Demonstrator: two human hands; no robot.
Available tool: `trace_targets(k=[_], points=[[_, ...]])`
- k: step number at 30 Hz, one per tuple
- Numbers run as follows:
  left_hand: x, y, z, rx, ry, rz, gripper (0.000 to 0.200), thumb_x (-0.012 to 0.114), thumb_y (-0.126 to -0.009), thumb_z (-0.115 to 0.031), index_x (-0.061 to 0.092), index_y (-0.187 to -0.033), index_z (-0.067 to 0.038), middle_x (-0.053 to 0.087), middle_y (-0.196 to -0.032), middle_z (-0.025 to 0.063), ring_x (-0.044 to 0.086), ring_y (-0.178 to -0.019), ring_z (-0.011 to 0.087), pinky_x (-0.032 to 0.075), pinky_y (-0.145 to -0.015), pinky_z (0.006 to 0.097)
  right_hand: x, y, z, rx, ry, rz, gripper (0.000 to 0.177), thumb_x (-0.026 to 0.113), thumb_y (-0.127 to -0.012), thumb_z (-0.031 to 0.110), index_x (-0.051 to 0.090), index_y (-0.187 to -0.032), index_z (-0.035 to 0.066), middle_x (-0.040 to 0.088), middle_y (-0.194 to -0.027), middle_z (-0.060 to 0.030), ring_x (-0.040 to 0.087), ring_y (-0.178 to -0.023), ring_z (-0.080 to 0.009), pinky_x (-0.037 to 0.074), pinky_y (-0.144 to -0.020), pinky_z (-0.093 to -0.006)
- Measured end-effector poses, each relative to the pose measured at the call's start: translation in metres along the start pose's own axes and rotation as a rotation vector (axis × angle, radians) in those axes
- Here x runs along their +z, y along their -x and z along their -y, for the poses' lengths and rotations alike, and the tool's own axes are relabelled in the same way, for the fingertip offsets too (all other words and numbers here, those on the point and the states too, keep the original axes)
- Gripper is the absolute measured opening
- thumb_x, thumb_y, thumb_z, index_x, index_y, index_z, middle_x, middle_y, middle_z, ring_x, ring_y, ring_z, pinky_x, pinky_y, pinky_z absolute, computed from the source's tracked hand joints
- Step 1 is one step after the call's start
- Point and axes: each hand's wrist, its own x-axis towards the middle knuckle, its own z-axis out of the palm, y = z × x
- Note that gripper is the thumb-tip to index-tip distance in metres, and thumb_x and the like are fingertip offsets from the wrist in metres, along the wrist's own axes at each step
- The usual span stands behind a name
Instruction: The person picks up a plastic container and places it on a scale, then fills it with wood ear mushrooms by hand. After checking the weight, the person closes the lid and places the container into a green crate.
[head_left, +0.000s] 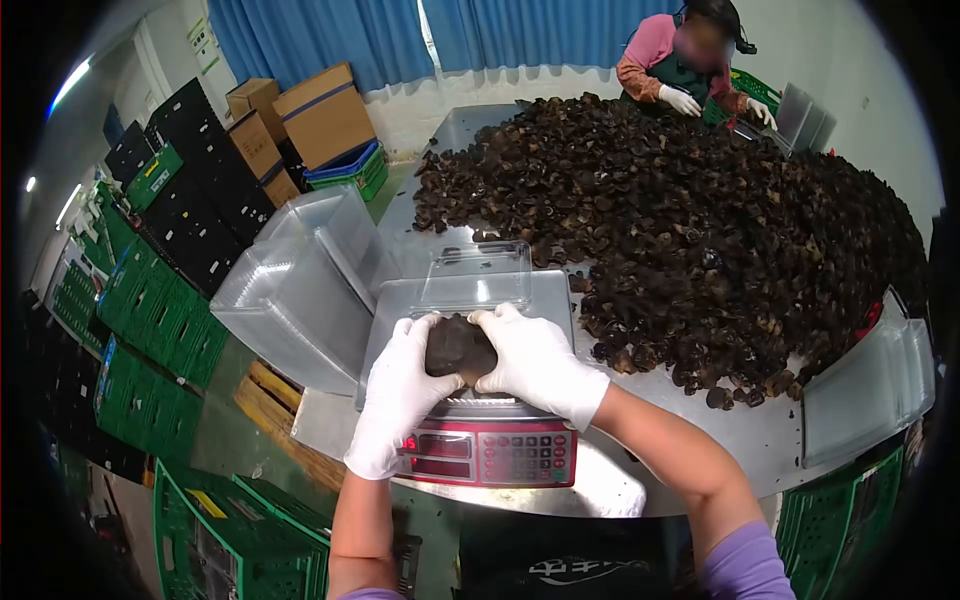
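Note:
Both of my hands wear white gloves and meet above the scale's metal plate. My left hand (400, 385) curls around the left side of a clump of dark brown pieces (460, 350), and my right hand (535, 365) presses on its right side. Under them is a red digital scale (525, 455) with a keypad and a lit red display, partly covered by my left hand. A clear plastic tray (478, 262) lies on the plate just beyond my hands. What is directly under the clump is mostly hidden.
A large heap of dark pieces (690, 230) covers the metal table (680, 420). Clear containers (300, 300) are stacked left, others (870, 390) at the right edge. A gloved co-worker (665, 60) stands behind the heap. Green crates (160, 310) and cardboard boxes (325, 115) stand left.

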Motion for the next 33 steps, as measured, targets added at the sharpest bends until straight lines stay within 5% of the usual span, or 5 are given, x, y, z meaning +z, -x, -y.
trace_targets(k=[7, 12, 20, 25, 33], points=[[-0.002, 0.017, 0.021, 0.068, 0.054, -0.053, 0.086, 0.084, -0.066, -0.017, 0.044, -0.14, 0.0, 0.052, -0.134, 0.0196, 0.052, -0.121, 0.0361, 0.043, -0.103, 0.0405, -0.02, 0.07, -0.037, 0.051, -0.038, -0.441, 0.038, 0.069, -0.081, 0.02, 0.063, -0.117, 0.01, 0.064, -0.104, -0.0104, 0.068, -0.081, -0.0291, 0.056, -0.073, -0.0369], [0.006, 0.041, -0.005, 0.116, 0.111, -0.372, 0.062, 0.073, -0.071, 0.002, 0.055, -0.131, 0.001, 0.054, -0.134, 0.0185, 0.05, -0.127, 0.0336, 0.04, -0.108, 0.0394, 0.006, 0.162, -0.095, 0.318, 0.212, -0.049, 0.046, 0.074, -0.079, 0.033, 0.064, -0.118, 0.01, 0.061, -0.107, -0.0152, 0.064, -0.093, -0.0329, 0.052, -0.078, -0.0435], [0.137, 0.067, -0.123, 0.58, 0.424, 0.061, 0.037, 0.067, -0.081, -0.005, 0.06, -0.117, -0.001, 0.062, -0.114, 0.0184, 0.059, -0.108, 0.0342, 0.05, -0.091, 0.0396, 0.092, 0.233, -0.133, 0.152, 0.166, -0.359, 0.036, 0.068, -0.075, 0.009, 0.065, -0.111, 0.014, 0.057, -0.12, -0.009, 0.055, -0.11, -0.0303, 0.049, -0.085, -0.041], [0.263, 0.009, -0.172, 0.316, 0.047, 0.251, 0.02, 0.063, -0.087, -0.022, 0.063, -0.097, -0.005, 0.067, -0.098, 0.0155, 0.068, -0.086, 0.0326, 0.055, -0.073, 0.0423, 0.068, 0.239, -0.156, 0.418, -0.177, -0.851, 0.02, 0.057, -0.079, -0.006, 0.066, -0.092, 0.006, 0.064, -0.09, -0.0115, 0.063, -0.079, -0.0289, 0.052, -0.075, -0.0359], [0.292, -0.017, -0.173, 0.1, -0.003, 0.104, 0.019, 0.066, -0.082, -0.026, 0.062, -0.081, -0.008, 0.067, -0.085, 0.0137, 0.07, -0.078, 0.0306, 0.056, -0.071, 0.0417, 0.005, 0.247, -0.212, 0.657, 0.051, -0.734, 0.021, 0.072, -0.079, 0.016, 0.071, -0.1, 0.009, 0.062, -0.089, -0.0069, 0.064, -0.078, -0.0226, 0.051, -0.072, -0.0331]])
